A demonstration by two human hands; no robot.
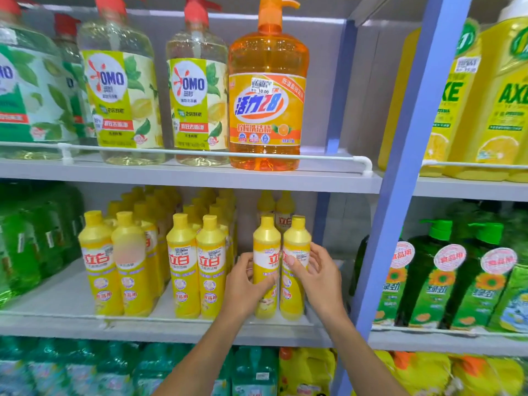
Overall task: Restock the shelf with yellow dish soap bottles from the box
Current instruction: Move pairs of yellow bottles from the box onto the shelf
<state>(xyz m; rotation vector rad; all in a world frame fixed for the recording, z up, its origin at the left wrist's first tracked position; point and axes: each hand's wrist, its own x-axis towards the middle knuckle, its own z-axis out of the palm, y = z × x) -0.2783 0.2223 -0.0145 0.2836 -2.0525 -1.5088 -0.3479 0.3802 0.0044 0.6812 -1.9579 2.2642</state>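
Midway through a restock, as far as the head view shows: on the middle shelf [54, 298], two deep double rows of yellow dish soap bottles [183, 261] are already in place at nine o'clock of the person's hands. A third row looks only started, with two bottles far back and a fresh pair at the front edge. The box is out of view, so how many bottles remain cannot be told. Bare shelf shows behind the pair and at three o'clock of it, up to the blue upright [400, 195], which suggests more are to go in.

Both hands are on that front pair, which stands upright on the shelf at five o'clock of the frame's middle, the two bottles touching. The left hand [245, 284] holds the left bottle [266, 238], its fingers [243, 260] curled round the nine o'clock side and the thumb across the label. The right hand [318, 277] holds the right bottle [297, 241], thumb on the front, curled fingers [316, 252] wrapping the three o'clock side. The placing appears nearly done, with release to come.
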